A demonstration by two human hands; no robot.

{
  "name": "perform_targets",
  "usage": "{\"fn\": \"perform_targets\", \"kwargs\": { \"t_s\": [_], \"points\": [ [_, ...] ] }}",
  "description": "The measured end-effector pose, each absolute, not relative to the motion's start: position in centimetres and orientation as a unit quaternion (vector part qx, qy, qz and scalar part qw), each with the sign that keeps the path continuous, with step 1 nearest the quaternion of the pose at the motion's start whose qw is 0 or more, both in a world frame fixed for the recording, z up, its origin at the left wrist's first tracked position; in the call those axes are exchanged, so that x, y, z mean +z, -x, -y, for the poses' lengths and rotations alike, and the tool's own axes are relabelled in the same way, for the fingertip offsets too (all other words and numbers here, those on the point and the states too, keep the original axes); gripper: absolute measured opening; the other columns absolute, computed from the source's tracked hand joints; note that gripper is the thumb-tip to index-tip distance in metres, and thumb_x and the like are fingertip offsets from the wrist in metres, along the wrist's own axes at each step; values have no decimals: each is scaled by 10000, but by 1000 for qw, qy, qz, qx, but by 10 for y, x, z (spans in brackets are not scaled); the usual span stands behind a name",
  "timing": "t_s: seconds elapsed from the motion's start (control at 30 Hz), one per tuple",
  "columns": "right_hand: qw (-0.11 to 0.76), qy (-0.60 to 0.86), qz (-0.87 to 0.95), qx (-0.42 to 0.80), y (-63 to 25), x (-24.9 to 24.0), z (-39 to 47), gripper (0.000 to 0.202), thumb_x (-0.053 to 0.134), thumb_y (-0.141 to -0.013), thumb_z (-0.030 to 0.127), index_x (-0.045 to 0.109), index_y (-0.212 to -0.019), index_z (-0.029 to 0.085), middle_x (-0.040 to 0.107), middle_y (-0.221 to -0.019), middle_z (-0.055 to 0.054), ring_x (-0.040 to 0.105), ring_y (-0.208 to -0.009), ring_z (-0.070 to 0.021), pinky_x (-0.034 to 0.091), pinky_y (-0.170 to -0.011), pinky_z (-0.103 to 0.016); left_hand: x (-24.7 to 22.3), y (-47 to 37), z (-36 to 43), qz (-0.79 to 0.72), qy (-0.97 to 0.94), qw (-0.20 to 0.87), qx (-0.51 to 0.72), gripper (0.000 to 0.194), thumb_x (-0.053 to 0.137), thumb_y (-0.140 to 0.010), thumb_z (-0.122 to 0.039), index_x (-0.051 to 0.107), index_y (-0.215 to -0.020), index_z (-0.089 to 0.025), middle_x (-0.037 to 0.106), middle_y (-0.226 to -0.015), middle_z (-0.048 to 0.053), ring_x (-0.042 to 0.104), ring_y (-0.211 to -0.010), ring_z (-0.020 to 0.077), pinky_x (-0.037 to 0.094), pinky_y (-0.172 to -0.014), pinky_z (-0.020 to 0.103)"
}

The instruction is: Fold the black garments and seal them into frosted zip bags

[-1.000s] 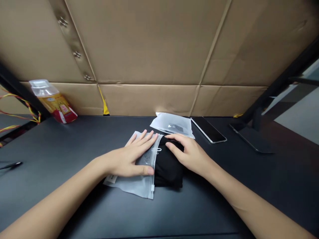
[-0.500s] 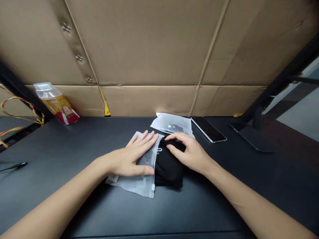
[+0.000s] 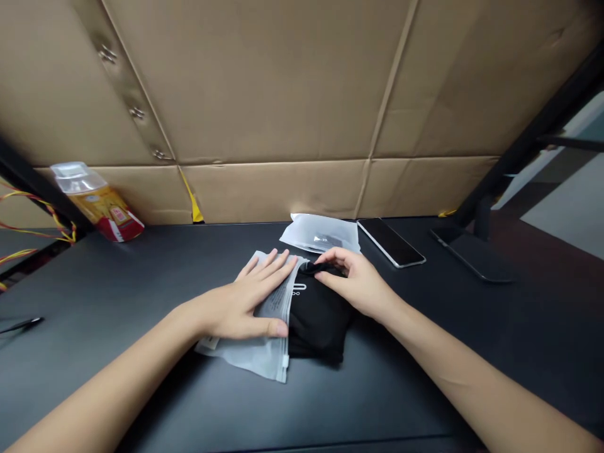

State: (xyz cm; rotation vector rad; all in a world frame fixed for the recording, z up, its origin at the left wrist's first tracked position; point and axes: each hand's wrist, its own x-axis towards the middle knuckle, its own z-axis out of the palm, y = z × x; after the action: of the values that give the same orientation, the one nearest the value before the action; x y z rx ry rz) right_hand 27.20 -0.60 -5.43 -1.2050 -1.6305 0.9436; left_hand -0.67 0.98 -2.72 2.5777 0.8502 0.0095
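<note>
My left hand lies flat with spread fingers on a frosted plastic zip bag, pressing it against the desk. A folded black cloth sticks out of the bag's open right end; its other part is inside, under the plastic. White print shows on the cloth beside the bag's edge. My right hand pinches the cloth's far edge between thumb and fingers. What kind of garment or cloth it is cannot be made out. A white slider sits at the near end of the bag's zip.
Behind the hands lies a second frosted bag with something dark inside. Right of it are a phone and a dark flat slab. A yellow-red bottle leans at the back left, near wires. A cardboard wall closes the back.
A little more of the black cloth and its white print has come out of the bag, toward the right. My left hand stays on the bag. The view has shifted slightly.
</note>
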Motion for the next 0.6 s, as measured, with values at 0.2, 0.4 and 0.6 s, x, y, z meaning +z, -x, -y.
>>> {"fn": "perform_targets", "kwargs": {
  "t_s": [0.2,0.4,0.6],
  "points": [
    [454,475,648,386,-270,-52,9,159,725,-831,316,681,-955,226,777,-1079,-63,732,-1072,-247,548,-1022,-440,-28,6,-10,-309,-926,217,16,1122,573,-932,-798,-88,-1710,-330,-84,-1785,83,-71,-1653,396,-10,-1338,643],
    [403,519,655,374,-276,-53,7,275,734,-850,464,604,-953,245,725,-979,-31,693,-984,-251,557,-916,-442,-26,5,-8,-318,-924,214,3,1136,567,-923,-815,-86,-1711,-321,-96,-1785,82,-83,-1655,383,-15,-1341,632],
    [426,457,694,359,-271,-49,13,137,719,-847,283,627,-941,244,731,-992,-20,703,-992,-233,556,-935,-410,-26,5,-7,-320,-923,214,0,1130,561,-930,-809,-98,-1707,-320,-103,-1781,80,-90,-1654,375,-16,-1341,626]
  ]
}}
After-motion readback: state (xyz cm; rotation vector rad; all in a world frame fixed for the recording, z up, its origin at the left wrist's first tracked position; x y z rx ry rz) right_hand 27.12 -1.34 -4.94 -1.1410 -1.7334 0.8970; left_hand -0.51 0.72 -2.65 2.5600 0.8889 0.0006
